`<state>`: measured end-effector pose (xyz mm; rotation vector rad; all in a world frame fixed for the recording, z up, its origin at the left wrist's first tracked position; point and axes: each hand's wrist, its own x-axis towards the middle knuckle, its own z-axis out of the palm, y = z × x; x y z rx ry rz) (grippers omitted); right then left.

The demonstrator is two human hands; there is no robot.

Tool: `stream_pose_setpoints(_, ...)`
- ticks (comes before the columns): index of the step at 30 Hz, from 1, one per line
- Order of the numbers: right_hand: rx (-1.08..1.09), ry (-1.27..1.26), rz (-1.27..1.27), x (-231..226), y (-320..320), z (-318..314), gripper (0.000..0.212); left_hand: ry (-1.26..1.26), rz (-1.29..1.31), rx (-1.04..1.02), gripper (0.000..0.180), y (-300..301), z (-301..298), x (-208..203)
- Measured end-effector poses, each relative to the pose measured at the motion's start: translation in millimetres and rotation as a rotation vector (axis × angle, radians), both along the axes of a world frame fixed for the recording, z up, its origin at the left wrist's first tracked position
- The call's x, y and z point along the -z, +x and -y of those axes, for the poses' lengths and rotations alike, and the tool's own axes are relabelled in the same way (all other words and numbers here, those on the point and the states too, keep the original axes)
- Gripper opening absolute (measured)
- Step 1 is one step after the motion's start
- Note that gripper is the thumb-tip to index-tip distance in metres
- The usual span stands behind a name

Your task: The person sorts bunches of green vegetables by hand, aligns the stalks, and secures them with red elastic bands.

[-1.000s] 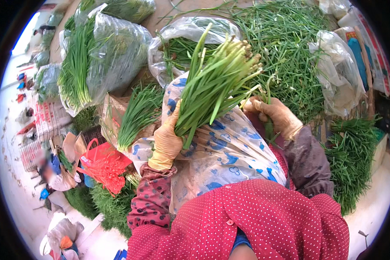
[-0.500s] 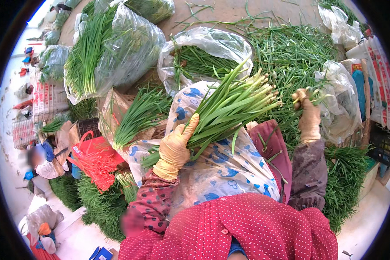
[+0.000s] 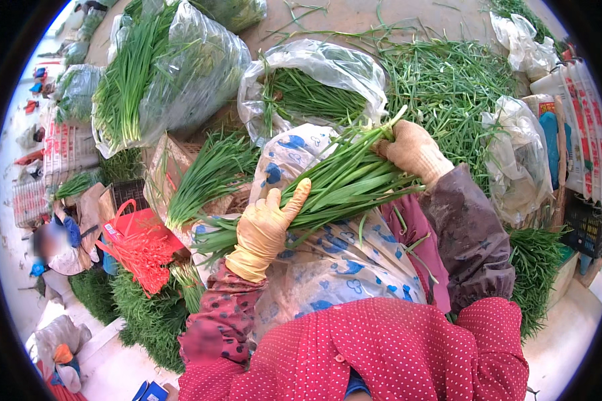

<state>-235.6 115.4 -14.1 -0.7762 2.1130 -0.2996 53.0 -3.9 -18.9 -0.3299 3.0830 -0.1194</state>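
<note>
A bunch of long, flat-leaved garlic chives (image 3: 348, 182) lies slantwise over my lap, its pale stem ends at the upper right. Wrapped round the leafy part is my left hand (image 3: 261, 230), in a yellowish glove, with the index finger stretched along the leaves. My right hand (image 3: 413, 150), gloved in tan, is closed on the stem ends at the far end; its fingertips are partly hidden behind the glove and stems. Under the bunch spreads a white apron (image 3: 344, 267) with blue prints.
Ahead stands an open plastic bag (image 3: 318, 57) of greens. Loose chives (image 3: 441, 80) cover the ground at the right. Left are a smaller bunch (image 3: 211, 174) on a crate, a red bag (image 3: 140, 230) with red ties, and a large filled bag (image 3: 204, 73). A person (image 3: 63, 244) sits far left.
My right hand has come in from the right, away from the loose pile, onto the stem ends. The bunch has tipped slightly lower; my left hand keeps its hold.
</note>
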Motion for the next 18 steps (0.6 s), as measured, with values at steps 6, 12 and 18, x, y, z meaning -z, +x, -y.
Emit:
stream_pose_setpoints(6,0.083,0.122,-0.267,54.6,5.4,-32.3,0.032,-0.094,0.04,0.09,0.071,-7.4,2.7,-15.1)
stream_pose_setpoints(12,0.831,-0.184,0.072,127.5,-76.0,-118.5,0.031,-0.159,0.043,0.174,0.07,-15.7,5.9,-25.4)
stream_pose_setpoints(18,0.196,0.297,-0.423,37.9,-100.4,-102.7,0.056,-0.218,0.0,0.262,0.071,-22.2,10.5,-29.5)
